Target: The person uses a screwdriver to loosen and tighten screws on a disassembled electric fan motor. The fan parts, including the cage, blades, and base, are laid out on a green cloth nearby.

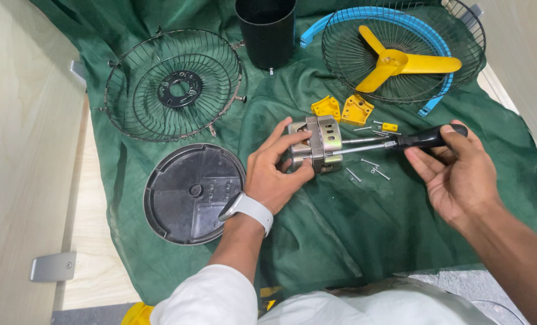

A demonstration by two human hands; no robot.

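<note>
My left hand (277,168) grips a small metal fan motor (319,143) lying on a green cloth (340,229). My right hand (455,171) holds the black handle of a screwdriver (401,142), whose metal shaft points left into the motor's side. Several loose screws (367,170) lie on the cloth just below the shaft. Two yellow plastic brackets (343,109) sit just behind the motor.
A wire fan guard (172,84) lies at the back left, a round black base plate (193,192) in front of it. A black cylinder (266,30) stands at the back. Another guard with a blue rim (437,90) holds a yellow fan blade (401,62).
</note>
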